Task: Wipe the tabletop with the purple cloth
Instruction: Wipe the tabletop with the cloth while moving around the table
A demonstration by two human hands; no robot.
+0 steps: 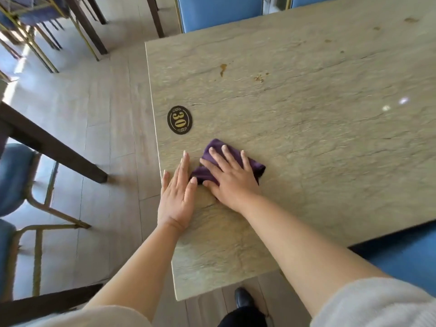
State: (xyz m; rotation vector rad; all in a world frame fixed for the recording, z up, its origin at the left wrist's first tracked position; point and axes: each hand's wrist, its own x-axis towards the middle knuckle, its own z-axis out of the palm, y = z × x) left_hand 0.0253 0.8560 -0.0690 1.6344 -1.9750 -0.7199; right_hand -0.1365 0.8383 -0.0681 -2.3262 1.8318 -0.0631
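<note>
A folded purple cloth (pixel 214 149) lies on the beige stone-look tabletop (pixel 318 138) near its left edge. My right hand (pixel 230 178) lies flat on the cloth with fingers spread, pressing it down. My left hand (pixel 178 197) rests flat on the tabletop just left of the cloth, fingers together, its fingertips touching the cloth's near corner. Brown stains (pixel 223 68) and crumbs (pixel 259 78) mark the table farther out, with smaller spots at the far right (pixel 410 20).
A black oval plaque numbered 30 (pixel 179 119) sits on the table just beyond the cloth. Blue chairs stand at the far side (pixel 219 10), at the near right (pixel 401 253) and on the left (pixel 14 175). Another table's dark legs (pixel 54 149) stand left.
</note>
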